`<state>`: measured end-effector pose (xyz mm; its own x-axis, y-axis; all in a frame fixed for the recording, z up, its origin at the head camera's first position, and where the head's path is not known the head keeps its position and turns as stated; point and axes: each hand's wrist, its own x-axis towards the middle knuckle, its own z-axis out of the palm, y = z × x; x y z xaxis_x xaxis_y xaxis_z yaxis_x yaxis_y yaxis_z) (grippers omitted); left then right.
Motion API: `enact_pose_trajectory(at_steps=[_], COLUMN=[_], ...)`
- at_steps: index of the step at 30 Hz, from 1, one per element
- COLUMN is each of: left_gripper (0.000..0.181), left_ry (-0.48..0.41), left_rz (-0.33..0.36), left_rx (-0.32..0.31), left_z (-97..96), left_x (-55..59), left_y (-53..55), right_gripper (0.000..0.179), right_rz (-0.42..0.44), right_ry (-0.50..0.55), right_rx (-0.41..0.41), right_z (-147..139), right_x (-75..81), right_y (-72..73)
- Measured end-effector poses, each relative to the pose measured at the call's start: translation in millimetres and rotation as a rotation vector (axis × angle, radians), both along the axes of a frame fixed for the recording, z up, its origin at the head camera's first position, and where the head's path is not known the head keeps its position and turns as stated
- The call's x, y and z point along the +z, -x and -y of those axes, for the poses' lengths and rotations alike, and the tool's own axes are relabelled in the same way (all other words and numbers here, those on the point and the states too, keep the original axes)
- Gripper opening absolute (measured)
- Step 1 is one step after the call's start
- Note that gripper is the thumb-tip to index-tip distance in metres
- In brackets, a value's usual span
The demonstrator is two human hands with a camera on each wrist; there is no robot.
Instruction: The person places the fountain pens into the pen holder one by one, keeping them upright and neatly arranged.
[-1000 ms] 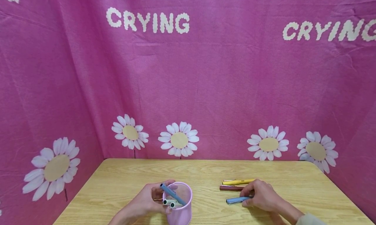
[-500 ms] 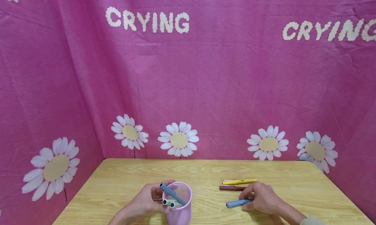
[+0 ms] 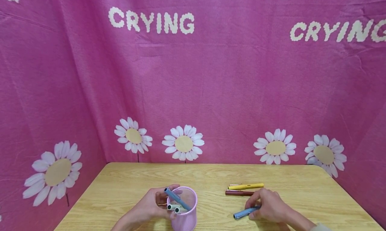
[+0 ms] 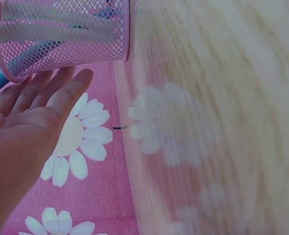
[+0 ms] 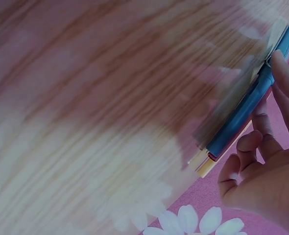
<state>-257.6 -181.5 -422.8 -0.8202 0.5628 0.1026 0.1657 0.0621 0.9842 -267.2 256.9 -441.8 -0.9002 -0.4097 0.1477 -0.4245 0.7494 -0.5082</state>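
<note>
My left hand [image 3: 152,205] holds the pink mesh pen holder [image 3: 186,222] near its rim, thumb in front and fingers around the far side. Inside lean a blue pen [image 3: 178,200] and two pale pens [image 3: 180,209]; in the left wrist view the pale pens [image 4: 56,33] show through the mesh. On the right, my right hand [image 3: 270,206] pinches another blue pen [image 3: 243,213] between thumb and fingers, its free end angled toward the front left. The right wrist view shows this blue pen [image 5: 242,110] with its clip close above the tabletop.
Just beyond the right hand lie a dark red pen [image 3: 238,193] and a yellow pen [image 3: 245,186], side by side on the wooden table [image 3: 144,177]. A pink curtain [image 3: 223,90] with daisies and lettering hangs behind and along the sides.
The blue pen in my right hand has swung, its free end moving slightly toward the front. My right hand has shifted a little nearer. The left hand and pen holder stay put.
</note>
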Motion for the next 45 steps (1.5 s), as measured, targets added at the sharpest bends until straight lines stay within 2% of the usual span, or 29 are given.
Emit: enact_pose_trajectory(at_steps=[9, 16, 23, 28, 35, 45], left_gripper=[0.068, 0.071, 0.070, 0.072, 0.073, 0.074], left_ry=[0.004, -0.004, -0.007, -0.005, -0.020, -0.017], left_rz=[-0.011, 0.006, 0.002, -0.012, -0.008, -0.014], left_rx=[0.006, -0.004, 0.001, -0.004, -0.012, -0.009], left_z=[-0.6, -0.7, -0.6, -0.1, -0.1, 0.3], left_x=[1.2, 1.0, -0.2, -0.8, -1.4, -1.3], left_y=[0.3, -0.5, -0.1, 0.6, 0.6, 0.6], right_gripper=[0.020, 0.020, 0.021, 0.022, 0.021, 0.023], right_rz=[-0.066, -0.014, -0.015, -0.041, 0.030, 0.030], right_ry=[-0.024, -0.051, -0.039, -0.054, -0.078, -0.057], right_rx=[0.025, 0.040, 0.072, 0.058, 0.028, 0.011], right_z=[3, 5, 8, 11, 13, 13], right_x=[3.9, 4.2, 7.3, 6.2, 7.7, 8.8], right_y=[-1.1, 1.0, -2.2, -4.7, -4.1, -8.4])
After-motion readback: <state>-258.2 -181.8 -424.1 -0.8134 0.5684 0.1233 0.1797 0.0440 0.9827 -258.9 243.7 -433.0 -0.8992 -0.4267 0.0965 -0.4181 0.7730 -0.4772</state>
